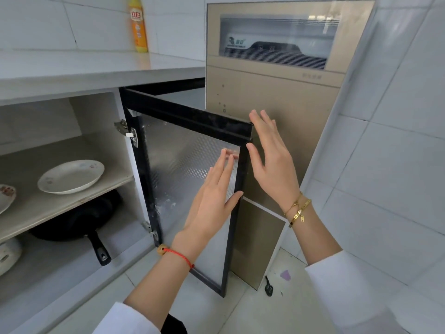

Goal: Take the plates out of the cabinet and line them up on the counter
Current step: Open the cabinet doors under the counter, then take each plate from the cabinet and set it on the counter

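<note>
The task looks barely begun: no plate shows on the pale stone bench (pixel 96 68), and the white glazed plate (pixel 71 176) sits on the cabinet's middle shelf (pixel 60 206) near its front right corner, a second patterned plate (pixel 6 196) cut off at the left. The left hand (pixel 212 201) lies flat, grip released, on the frosted pane of the black-framed door (pixel 192 165). The right hand (pixel 269 155), fingers straight, rests against its free edge.

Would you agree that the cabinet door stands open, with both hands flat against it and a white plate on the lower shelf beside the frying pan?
Not quite: the head view shows the white plate on the upper shelf, above the frying pan.
</note>
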`<action>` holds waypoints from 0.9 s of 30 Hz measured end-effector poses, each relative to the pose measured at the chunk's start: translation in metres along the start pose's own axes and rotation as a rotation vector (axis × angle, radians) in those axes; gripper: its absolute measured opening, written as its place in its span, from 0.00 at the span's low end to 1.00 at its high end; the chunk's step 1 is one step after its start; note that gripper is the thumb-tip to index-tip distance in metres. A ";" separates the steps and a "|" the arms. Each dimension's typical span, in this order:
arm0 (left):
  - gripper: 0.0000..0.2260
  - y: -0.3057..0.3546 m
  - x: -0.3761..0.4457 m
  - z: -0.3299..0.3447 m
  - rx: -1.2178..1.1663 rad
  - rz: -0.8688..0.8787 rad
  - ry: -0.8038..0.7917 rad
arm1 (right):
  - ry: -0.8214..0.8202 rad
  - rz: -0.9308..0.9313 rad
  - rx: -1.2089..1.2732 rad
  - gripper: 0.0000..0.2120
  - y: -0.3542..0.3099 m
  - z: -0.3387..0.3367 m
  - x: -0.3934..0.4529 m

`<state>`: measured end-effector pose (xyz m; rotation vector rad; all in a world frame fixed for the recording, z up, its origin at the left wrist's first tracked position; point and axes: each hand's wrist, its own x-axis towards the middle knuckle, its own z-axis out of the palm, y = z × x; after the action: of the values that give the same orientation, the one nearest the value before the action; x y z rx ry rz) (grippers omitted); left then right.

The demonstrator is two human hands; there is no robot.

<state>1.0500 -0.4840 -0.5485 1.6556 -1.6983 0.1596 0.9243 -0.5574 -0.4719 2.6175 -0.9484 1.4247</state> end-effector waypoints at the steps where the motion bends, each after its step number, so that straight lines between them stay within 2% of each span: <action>1: 0.35 -0.001 -0.001 -0.001 0.002 0.002 -0.007 | -0.003 0.000 0.001 0.25 -0.001 0.000 0.000; 8: 0.34 -0.007 -0.012 -0.016 0.008 0.004 -0.011 | -0.018 -0.028 -0.006 0.25 -0.015 -0.007 -0.003; 13: 0.32 -0.016 -0.032 -0.048 0.033 -0.008 0.067 | 0.052 -0.217 -0.123 0.24 -0.043 -0.006 -0.002; 16: 0.31 -0.030 -0.049 -0.081 0.058 -0.055 0.134 | 0.038 -0.246 0.023 0.22 -0.075 0.006 0.000; 19: 0.29 -0.054 -0.075 -0.116 0.126 -0.163 0.181 | -0.062 -0.254 0.201 0.21 -0.112 0.028 -0.001; 27: 0.27 -0.102 -0.160 -0.212 0.365 -0.430 0.280 | -0.272 -0.325 0.402 0.21 -0.198 0.097 -0.009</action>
<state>1.2120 -0.2504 -0.5303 2.1127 -1.1203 0.4903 1.0958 -0.4198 -0.4828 3.1242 -0.2299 1.3105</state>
